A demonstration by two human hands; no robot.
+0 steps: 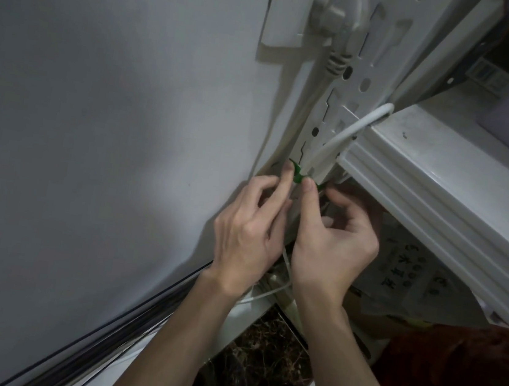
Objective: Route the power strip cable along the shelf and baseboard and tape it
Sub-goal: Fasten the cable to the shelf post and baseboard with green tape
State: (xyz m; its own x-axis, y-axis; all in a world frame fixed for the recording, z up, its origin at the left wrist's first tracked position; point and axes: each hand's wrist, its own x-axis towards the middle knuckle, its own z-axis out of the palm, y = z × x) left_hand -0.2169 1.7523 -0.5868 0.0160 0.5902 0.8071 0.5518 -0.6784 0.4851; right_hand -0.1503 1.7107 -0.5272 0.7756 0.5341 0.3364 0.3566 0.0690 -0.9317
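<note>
Head view shows me both bare hands up against the white wall (pixel 116 79), working at the foot of a perforated white shelf upright (pixel 375 57). A short strip of green tape (pixel 296 175) sits across the white power cable (pixel 350 129) where the cable runs down the upright, just left of the front corner of the white shelf (pixel 440 183). My left hand (pixel 248 233) has its forefinger stretched out, with the tip pressing on the left end of the tape, and the rest of its fingers are curled in, holding nothing. My right hand (pixel 336 247) has its thumb on the right end of the tape, with the forefinger curled close behind, and a green tip shows between them, so it reads as a pinch on the tape. Higher up, the cable's grey-white plug (pixel 330 9) sits in a white socket plate (pixel 284 20) on the wall. A loop of the cable arches from the shelf's back edge down to the tape. Below my wrists a thin white wire (pixel 263 295) crosses near the base of the wall. A bundle of black cables (pixel 136 313) runs along the foot of the wall to the lower left. Dark speckled floor (pixel 259 353) shows between my forearms. Printed packaging (pixel 405 262) lies under the shelf, and a red-brown cloth (pixel 465 372) is at the lower right.
</note>
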